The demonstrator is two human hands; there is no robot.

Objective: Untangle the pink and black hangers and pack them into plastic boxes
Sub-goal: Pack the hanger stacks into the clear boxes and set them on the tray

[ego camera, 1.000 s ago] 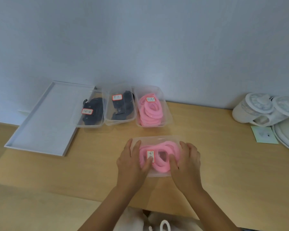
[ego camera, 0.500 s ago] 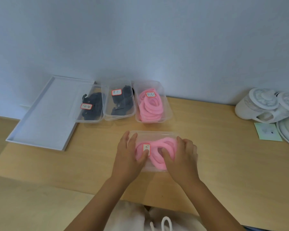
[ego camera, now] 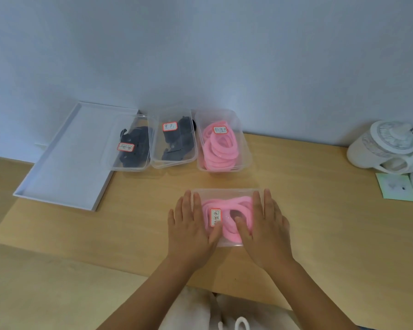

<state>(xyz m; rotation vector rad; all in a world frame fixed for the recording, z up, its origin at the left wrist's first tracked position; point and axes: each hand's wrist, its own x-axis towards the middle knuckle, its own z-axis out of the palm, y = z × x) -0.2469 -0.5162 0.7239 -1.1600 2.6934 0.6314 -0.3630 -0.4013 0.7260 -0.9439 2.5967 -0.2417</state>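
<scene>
Since the earlier frame both hands are flattening out. The right hand's [ego camera: 264,227] fingers, curled over the lid then, are now lying straight. The left hand [ego camera: 191,225] is likewise flat, fingers extended. Both are pressing palm-down on the front box [ego camera: 227,193], one at each end, with the thumbs reaching in beside the label [ego camera: 215,217].

The pink hangers [ego camera: 240,202] are lying coiled inside, under the lid. The box is sitting on the table [ego camera: 320,222], in front of the back row: black hangers [ego camera: 134,148] boxed at left, back pink box [ego camera: 224,144] at right.

Judgement: this is the lid-seating step, and the task is nearly finished. To do it well, press evenly along the rim and corners rather than the centre, which would bow onto the coils. Check that no pink loop is getting trapped under the edge.
</scene>
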